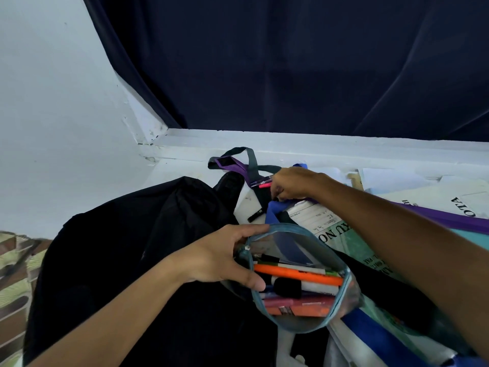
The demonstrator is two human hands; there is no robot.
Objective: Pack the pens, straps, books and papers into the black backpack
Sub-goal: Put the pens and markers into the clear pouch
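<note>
Left hand [222, 258] grips the rim of a clear pencil pouch [300, 280] with a teal zipper edge, fingers over the far lip and thumb pressed against the near side, so that the mouth is held wide open toward the viewer. Inside the pouch lie an orange marker [296, 276], a white marker with a black cap [288, 287], and several pink and orange pens lower down, all roughly level across the opening. Right hand [292, 184], reaching farther away, is curled and pinches a pink pen [264, 185] together with a purple pen [260, 180] just above it; both pens point to the left, near a purple strap [232, 168] and a dark grey strap [251, 161] that loop up against the white ledge [317, 147]. Just below this hand a blue strap [275, 210] crosses a printed green-and-white book [341, 237], and a second length of purple strap runs under the right forearm. Black backpack [127, 260] fills the lower left, slumped beside and partly beneath the pouch; whether its main compartment is open cannot be told. Loose papers [412, 192] are piled at the right along the ledge. Dark blue curtain [291, 62] hangs behind, with a white wall [53, 102] at left and patterned fabric [16, 274] at the left edge.
</note>
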